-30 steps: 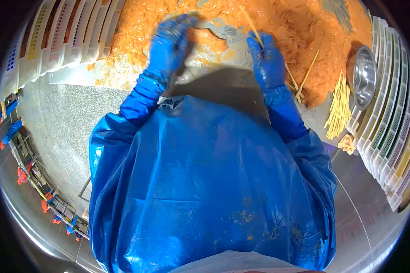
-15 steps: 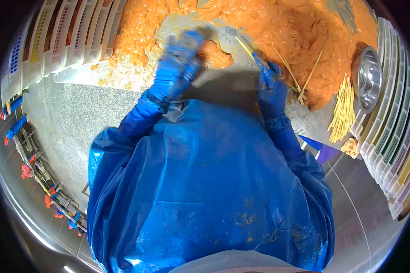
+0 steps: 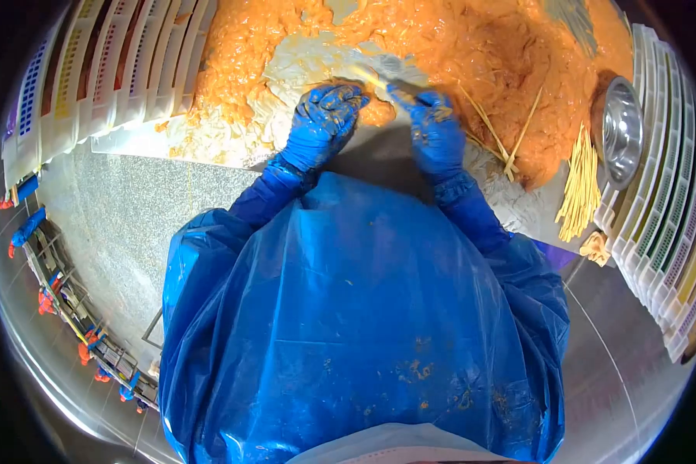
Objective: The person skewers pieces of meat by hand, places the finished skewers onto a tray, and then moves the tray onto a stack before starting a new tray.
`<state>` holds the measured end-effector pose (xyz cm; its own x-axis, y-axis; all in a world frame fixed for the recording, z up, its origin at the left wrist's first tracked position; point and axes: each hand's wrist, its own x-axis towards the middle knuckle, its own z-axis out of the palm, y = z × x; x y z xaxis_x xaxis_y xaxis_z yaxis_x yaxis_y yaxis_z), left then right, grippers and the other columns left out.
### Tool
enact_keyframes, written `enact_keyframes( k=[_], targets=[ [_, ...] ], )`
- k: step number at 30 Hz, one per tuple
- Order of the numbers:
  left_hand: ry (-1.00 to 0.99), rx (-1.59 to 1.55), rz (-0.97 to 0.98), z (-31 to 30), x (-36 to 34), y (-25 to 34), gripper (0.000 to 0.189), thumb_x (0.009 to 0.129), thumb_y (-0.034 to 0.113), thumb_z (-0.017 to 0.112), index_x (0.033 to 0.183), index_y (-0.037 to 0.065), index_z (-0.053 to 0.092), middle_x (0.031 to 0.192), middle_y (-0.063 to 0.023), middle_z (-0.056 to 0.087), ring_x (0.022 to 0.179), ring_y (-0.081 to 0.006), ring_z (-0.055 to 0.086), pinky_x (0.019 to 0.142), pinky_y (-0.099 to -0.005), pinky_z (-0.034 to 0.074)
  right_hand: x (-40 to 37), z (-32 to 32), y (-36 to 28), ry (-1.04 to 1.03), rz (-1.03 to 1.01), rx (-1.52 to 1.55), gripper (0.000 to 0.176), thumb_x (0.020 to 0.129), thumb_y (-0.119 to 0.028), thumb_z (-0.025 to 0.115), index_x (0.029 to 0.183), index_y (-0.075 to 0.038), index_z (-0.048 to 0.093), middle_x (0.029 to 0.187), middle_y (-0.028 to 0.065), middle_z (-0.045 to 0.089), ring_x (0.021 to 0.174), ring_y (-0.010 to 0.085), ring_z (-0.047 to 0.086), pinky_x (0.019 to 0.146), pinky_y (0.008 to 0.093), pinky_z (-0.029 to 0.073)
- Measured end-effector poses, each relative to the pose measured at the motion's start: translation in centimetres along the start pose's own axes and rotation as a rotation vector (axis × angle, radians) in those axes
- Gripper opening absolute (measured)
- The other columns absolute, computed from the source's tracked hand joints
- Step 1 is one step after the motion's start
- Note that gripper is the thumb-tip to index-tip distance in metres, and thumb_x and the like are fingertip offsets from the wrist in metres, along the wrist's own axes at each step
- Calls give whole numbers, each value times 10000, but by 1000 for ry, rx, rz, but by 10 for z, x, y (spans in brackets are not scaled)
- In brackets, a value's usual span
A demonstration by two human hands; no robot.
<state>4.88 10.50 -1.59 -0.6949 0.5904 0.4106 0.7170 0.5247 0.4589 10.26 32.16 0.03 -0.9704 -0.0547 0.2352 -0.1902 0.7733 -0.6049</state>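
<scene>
Orange meat (image 3: 510, 62), wet and glossy, is heaped all across the top of the frame, on a metal table (image 3: 387, 155) whose bare patch shows near the upper middle. Filling the lower centre is the worker's blue smock (image 3: 410, 309), creased and spotted with bits of food. White crates (image 3: 143, 97) lean in a stack at the upper left, and a second stack (image 3: 657, 185) curves down the right edge. Against that one stands a steel bowl (image 3: 625, 131), tilted, its shiny inside turned my way.

Both hands are in smeared blue gloves, just above the smock at upper centre. The left hand (image 3: 325, 120) has its fingers curled partly closed; I can't tell whether anything sits inside. The right hand (image 3: 435, 135) is a bit blurred, fingers drawn together around the near end of a pale stick (image 3: 370, 76), which points up and left over the bare patch. A bundle of sticks (image 3: 578, 189) lies at the right, left of the bowl. Nearer the right hand, two loose sticks (image 3: 527, 127) meet in a V against the meat. Between the hands rests a small meat piece (image 3: 377, 114), and below the bundle, a beige lump (image 3: 595, 248).
</scene>
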Motion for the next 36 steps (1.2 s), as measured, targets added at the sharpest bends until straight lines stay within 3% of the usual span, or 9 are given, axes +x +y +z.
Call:
enact_keyframes(
  k=[4, 17, 19, 24, 26, 28, 31, 33, 36],
  targets=[
    [-17, 34, -30, 3, -7, -2, 345, 765, 74, 685, 1103, 141, 692, 1128, -79, 665, 1056, -315, 607, 931, -437, 483, -4, 22, 10, -188, -40, -64, 512, 848, -42, 502, 1292, -256, 640, 916, 135, 570, 856, 316, 582, 752, 402, 494],
    [16, -49, -77, -2, -11, 1, 329, 747, 67, 702, 1071, 124, 701, 1082, -100, 660, 1015, -320, 609, 891, -438, 500, -3, 20, 7, -176, -116, -77, 497, 855, -84, 503, 1309, -253, 614, 893, 134, 580, 765, 302, 607, 637, 429, 511],
    [-2, -59, -77, -3, -11, 0, 325, 752, 70, 698, 1072, 124, 701, 1080, -99, 664, 1017, -319, 609, 896, -437, 497, 2, 16, 6, -251, -123, -235, 488, 859, -101, 500, 1312, -248, 605, 926, 141, 585, 801, 300, 609, 648, 418, 513],
    [-5, -48, -118, -9, -5, 2, 283, 785, 76, 676, 1065, 112, 703, 1085, -107, 673, 1047, -314, 606, 935, -426, 481, 25, -3, 37, -4, -2, -196, 484, 870, -77, 483, 1310, -241, 599, 979, 139, 581, 856, 317, 602, 680, 429, 513],
    [63, -288, -227, -18, -7, 3, 243, 828, 79, 654, 1065, 98, 704, 1105, -111, 676, 1065, -306, 605, 962, -409, 467, 22, -27, 23, 27, 20, -261, 479, 872, -72, 481, 1306, -237, 601, 993, 135, 579, 877, 323, 598, 696, 435, 512],
    [238, -177, -376, -19, -18, 3, 235, 875, 90, 632, 1094, 110, 716, 1129, -92, 680, 1094, -286, 593, 974, -393, 449, -1, -43, 0, 96, 143, -171, 486, 846, -53, 490, 1276, -237, 625, 1003, 133, 590, 892, 334, 596, 739, 438, 510],
    [146, -66, -300, -31, -27, 7, 239, 864, 104, 656, 1092, 130, 723, 1117, -78, 682, 1092, -273, 589, 946, -398, 454, -55, -52, 24, -68, 214, -165, 505, 807, -38, 522, 1251, -243, 645, 1023, 122, 611, 918, 335, 602, 772, 429, 508],
    [53, 16, -103, -23, -29, 9, 225, 846, 136, 660, 1060, 141, 728, 1084, -70, 683, 1010, -294, 594, 872, -423, 473, -78, -52, 29, -43, 147, -203, 500, 795, -32, 532, 1231, -243, 657, 1036, 123, 619, 927, 337, 607, 782, 430, 508],
    [47, -37, -46, -1, -20, 2, 220, 842, 161, 664, 1051, 147, 731, 1076, -61, 685, 1001, -289, 595, 881, -417, 470, -99, -44, 24, 4, 89, -167, 474, 779, -25, 551, 1187, -230, 679, 1045, 124, 629, 945, 340, 610, 797, 433, 506]
  ],
)
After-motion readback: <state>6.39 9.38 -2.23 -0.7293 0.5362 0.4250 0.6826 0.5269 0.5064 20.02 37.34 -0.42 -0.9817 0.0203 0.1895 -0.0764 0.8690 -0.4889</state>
